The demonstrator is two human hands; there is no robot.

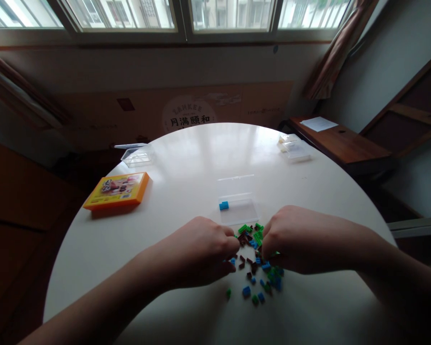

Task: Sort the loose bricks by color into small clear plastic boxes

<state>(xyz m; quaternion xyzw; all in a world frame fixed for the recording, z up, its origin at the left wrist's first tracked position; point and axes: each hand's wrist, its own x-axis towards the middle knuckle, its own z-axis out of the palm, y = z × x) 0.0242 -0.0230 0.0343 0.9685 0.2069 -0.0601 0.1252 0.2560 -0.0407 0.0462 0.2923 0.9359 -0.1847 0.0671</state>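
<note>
A round white bench stood in front of a window. Near its front edge lay a small heap of little bricks in green, blue and brown. Both hands were down at this heap.

The left hand lay on the left side of the heap. Its fingers were curled in, and their tips touched the brown bricks. I could not tell if they held a brick or not.

The right hand lay on the right side of the heap, over some green and blue bricks. Its fingers were bent down and close together. They hid what was under them, so I could not tell if they pinched anything.

The two hands were close, with a few bricks showing between them.

Just behind the heap sat an open clear box. One blue piece lay inside it, at the left end.

An orange box lay flat far off to the left. Behind it, at the bench edge, was another clear box. A third clear box sat at the far right edge. Past that was a brown side table with a white sheet of paper on it.
</note>
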